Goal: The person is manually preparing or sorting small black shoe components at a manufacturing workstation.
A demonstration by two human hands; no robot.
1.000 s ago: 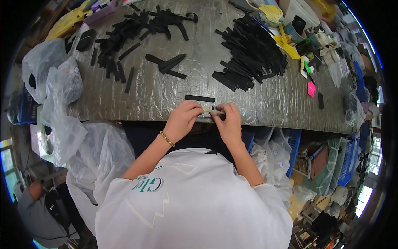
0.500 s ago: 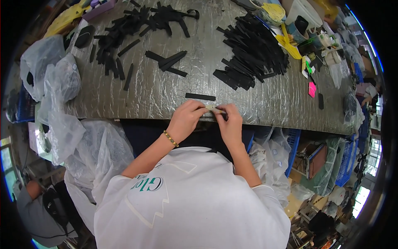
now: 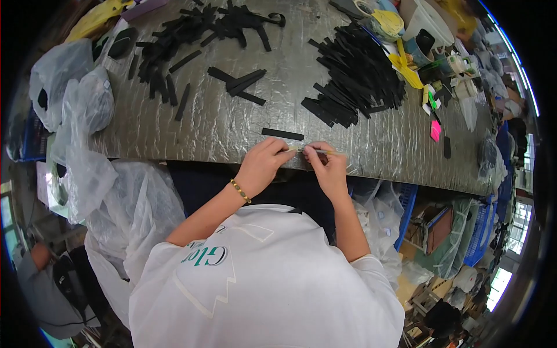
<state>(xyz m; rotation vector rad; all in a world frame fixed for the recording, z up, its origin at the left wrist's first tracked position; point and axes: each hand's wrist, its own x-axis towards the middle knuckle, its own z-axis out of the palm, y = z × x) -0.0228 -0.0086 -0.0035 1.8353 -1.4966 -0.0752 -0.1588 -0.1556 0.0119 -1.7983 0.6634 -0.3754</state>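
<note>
At the table's near edge both my hands are close together with fingers pinched. My left hand [image 3: 264, 161], with a beaded bracelet at its wrist, grips a small pale piece [image 3: 295, 149], mostly covered by the fingers. My right hand [image 3: 328, 168] pinches a thin pen-like stick [image 3: 337, 152]; one end points right, the other toward the pale piece. Whether the stick touches the piece is too small to tell. Just beyond my fingertips a single black strip [image 3: 282, 134] lies flat on the table.
The table [image 3: 191, 139] has a crinkled shiny cover. A loose heap of black strips [image 3: 168, 46] lies far left, a denser pile [image 3: 362, 75] right, and a few crossed strips [image 3: 238, 84] between. Tubs [image 3: 426, 26], a yellow item [image 3: 403, 64] and a pink tag [image 3: 435, 131] sit right; plastic bags [image 3: 87, 104] hang left.
My right hand has moved slightly right, apart from the left fingertips, and the thin stick now shows beyond its fingers. My left hand stays nearly in place. The view has shifted slightly.
</note>
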